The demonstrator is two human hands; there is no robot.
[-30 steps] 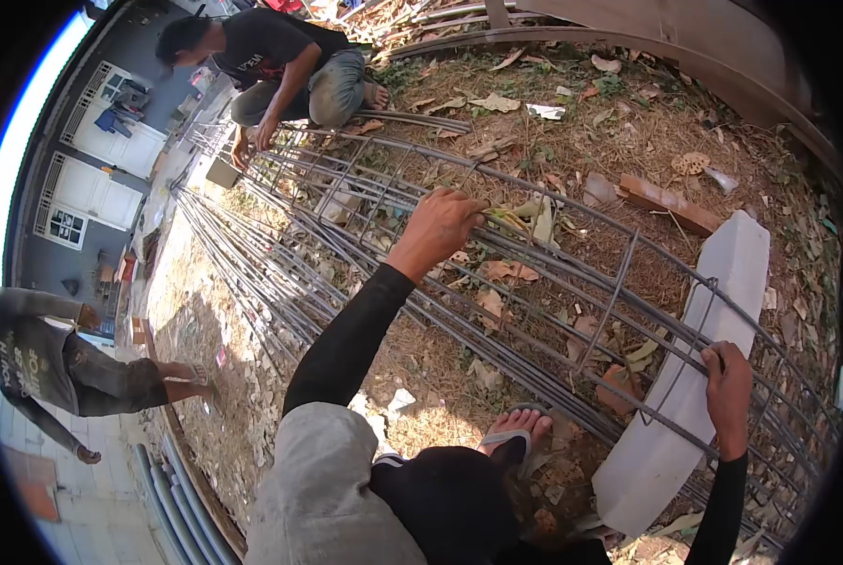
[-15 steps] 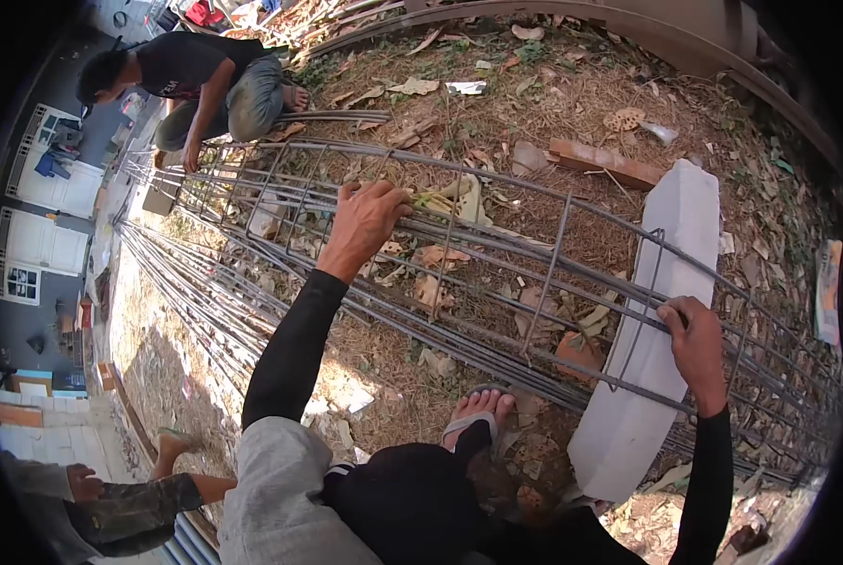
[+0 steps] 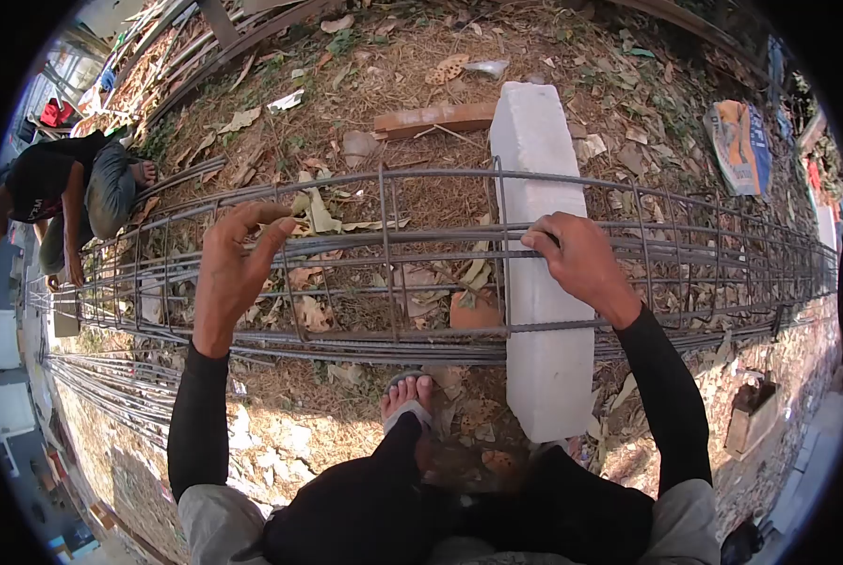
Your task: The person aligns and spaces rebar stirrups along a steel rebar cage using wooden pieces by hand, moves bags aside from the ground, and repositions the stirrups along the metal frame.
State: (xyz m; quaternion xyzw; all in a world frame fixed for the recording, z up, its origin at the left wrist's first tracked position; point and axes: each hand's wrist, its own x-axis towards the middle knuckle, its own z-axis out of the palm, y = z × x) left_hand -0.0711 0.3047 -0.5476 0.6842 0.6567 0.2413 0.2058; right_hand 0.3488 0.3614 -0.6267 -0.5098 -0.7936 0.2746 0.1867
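Compared with the earlier frame, your view has turned, so the metal cage (image 3: pixel 440 173) now runs almost level from left to right before you. Your two hands have kept about the same places along it, while the other person (image 3: pixel 59 179) is now further toward the left edge.

Under the cage, the white block (image 3: pixel 545 377) lies crosswise, its long side pointing away from you. Your right hand (image 3: pixel 581 264) is above this block, and your left hand (image 3: pixel 233 264) is well apart from it, to the left.

Between the cage's two long edges, the bundle of thin rods (image 3: pixel 421 238) follows the same left-to-right line and passes at both hands. Your right fingers are curled and appear to be grasping these rods, so this hand is surely the nearer one. Your left thumb and forefinger come close together just beside the rods; I cannot tell if they grasp anything.

Smallest, an orange brick (image 3: pixel 475 309) rests just left of the block.
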